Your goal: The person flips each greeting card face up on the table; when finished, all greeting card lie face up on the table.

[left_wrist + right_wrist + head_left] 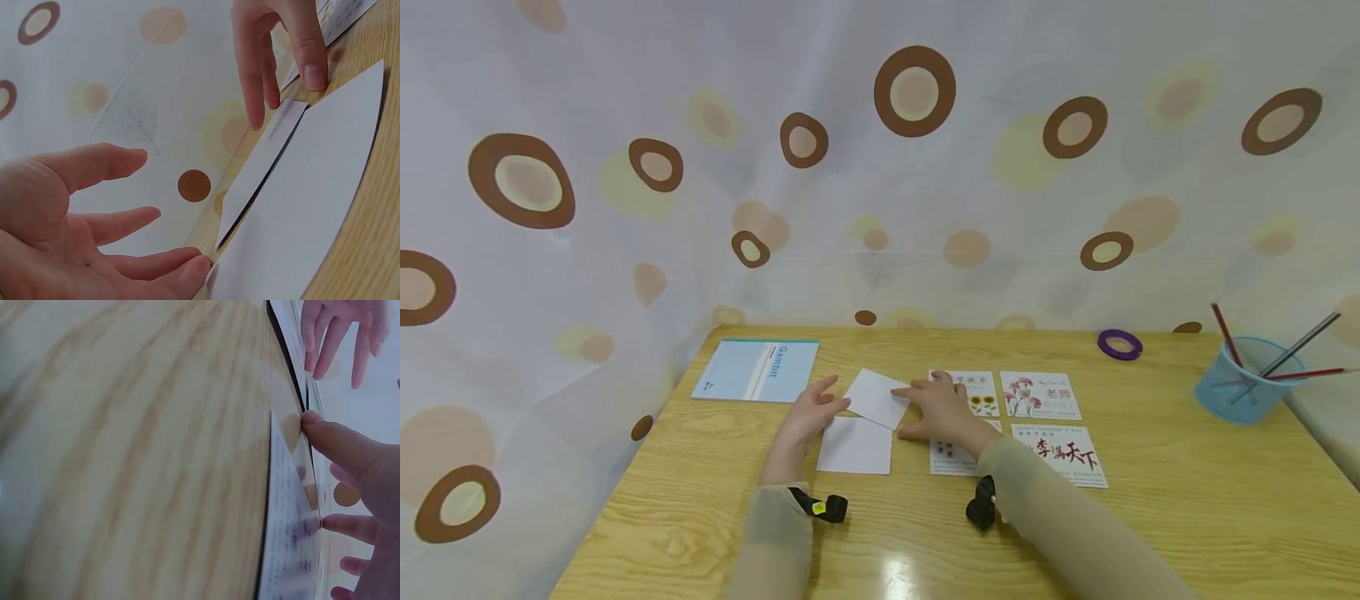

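Observation:
Two blank white cards lie on the table: an upper white card (876,398), turned at an angle, and a lower white card (854,446), which sits square and slightly under it. My left hand (809,417) is at their left side with fingers spread; in the left wrist view a fingertip (201,265) meets a card's edge. On the other side, my right hand (946,411) reaches over the printed cards. Its thumb (312,419) and index finger stand apart at the upper card's right edge. Beneath this hand lie a sunflower card (983,406) and another printed card (951,462), both partly hidden.
A carnation card (1041,395) and a card with red lettering (1063,454) lie to the right. A light blue notebook (756,370) is at back left. Farther right are a purple ring (1120,344) and a blue cup (1243,392) holding pencils. A patterned curtain (850,192) hangs behind the table.

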The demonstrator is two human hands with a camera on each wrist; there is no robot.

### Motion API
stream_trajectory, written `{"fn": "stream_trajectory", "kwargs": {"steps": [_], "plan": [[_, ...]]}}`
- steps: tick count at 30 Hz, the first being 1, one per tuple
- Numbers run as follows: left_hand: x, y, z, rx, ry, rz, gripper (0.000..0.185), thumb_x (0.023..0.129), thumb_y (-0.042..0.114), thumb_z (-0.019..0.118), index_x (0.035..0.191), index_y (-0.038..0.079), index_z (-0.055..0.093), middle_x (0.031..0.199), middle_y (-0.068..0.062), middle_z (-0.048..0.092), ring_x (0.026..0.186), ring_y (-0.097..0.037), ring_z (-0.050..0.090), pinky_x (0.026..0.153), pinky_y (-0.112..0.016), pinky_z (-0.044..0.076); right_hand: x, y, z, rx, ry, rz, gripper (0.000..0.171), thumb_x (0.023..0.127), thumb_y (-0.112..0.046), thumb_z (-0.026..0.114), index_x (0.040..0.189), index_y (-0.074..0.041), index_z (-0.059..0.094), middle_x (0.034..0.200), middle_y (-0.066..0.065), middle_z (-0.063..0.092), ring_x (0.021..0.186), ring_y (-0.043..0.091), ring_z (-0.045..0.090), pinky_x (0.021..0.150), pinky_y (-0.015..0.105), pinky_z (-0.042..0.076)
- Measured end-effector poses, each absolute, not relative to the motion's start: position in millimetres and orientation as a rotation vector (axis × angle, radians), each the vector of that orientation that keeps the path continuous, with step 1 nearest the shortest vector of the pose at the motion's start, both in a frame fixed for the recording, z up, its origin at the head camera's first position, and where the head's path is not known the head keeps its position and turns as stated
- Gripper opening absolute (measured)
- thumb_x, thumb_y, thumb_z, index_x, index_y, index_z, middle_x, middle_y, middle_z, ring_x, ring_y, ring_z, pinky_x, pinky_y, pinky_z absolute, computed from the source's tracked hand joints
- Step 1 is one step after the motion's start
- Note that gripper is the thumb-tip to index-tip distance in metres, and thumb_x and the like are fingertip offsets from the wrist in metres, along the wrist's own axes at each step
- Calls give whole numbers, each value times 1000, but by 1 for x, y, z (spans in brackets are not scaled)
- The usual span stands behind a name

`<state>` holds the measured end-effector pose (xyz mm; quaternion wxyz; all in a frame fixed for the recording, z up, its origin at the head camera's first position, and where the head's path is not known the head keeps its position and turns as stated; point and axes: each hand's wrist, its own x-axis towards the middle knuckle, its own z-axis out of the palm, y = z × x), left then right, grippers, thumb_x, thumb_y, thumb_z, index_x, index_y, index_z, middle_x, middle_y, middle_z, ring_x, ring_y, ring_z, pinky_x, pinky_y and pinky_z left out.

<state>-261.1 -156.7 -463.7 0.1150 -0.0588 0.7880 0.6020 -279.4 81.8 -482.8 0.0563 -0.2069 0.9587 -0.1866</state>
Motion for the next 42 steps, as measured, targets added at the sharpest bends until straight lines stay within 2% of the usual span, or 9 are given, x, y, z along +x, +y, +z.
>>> {"fn": "stream_trajectory", "kwargs": {"steps": [8, 15, 22, 35, 39, 42], "plan": [[-262, -153, -461, -190, 2299, 1769, 62, 96, 14, 63, 153, 9, 37, 153, -29, 35, 141, -42, 37, 113, -52, 39, -279, 79, -480, -610, 2921, -529, 58, 82, -51, 77, 135, -33, 62, 149, 11, 50, 145, 47, 22, 104, 68, 26], [-262, -152, -462, -204, 2321, 1754, 61, 96, 12, 62, 152, 9, 39, 151, -28, 39, 139, -41, 40, 111, -51, 41, -280, 79, -481, -602, 2928, -528, 56, 83, -51, 75, 134, -32, 63, 150, 10, 50, 145, 46, 23, 106, 69, 25], [-261, -154, -466, -196, 2328, 1795, 56, 99, 10, 56, 152, 5, 37, 138, -29, 53, 125, -40, 55, 108, -50, 44, -279, 81, -481, -589, 2904, -556, 55, 84, -53, 72, 135, -32, 63, 152, 10, 48, 146, 47, 19, 107, 73, 22], [-263, -157, -468, -211, 2349, 1790, 54, 100, 11, 55, 151, 3, 39, 137, -29, 55, 125, -40, 56, 108, -50, 45, -279, 82, -483, -584, 2893, -566, 52, 87, -53, 69, 135, -34, 62, 153, 9, 46, 148, 49, 14, 107, 75, 21], [-262, -158, -467, -234, 2334, 1808, 53, 100, 12, 55, 150, 3, 40, 135, -29, 56, 120, -37, 58, 106, -47, 46, -278, 83, -482, -571, 2889, -586, 51, 87, -53, 68, 134, -35, 62, 153, 9, 46, 149, 48, 13, 108, 75, 20], [-262, -159, -466, -250, 2324, 1821, 54, 99, 13, 57, 150, 4, 40, 133, -27, 57, 110, -29, 60, 102, -43, 48, -279, 83, -482, -555, 2887, -602, 50, 88, -54, 67, 134, -35, 63, 153, 9, 46, 149, 46, 13, 108, 75, 19]]}}
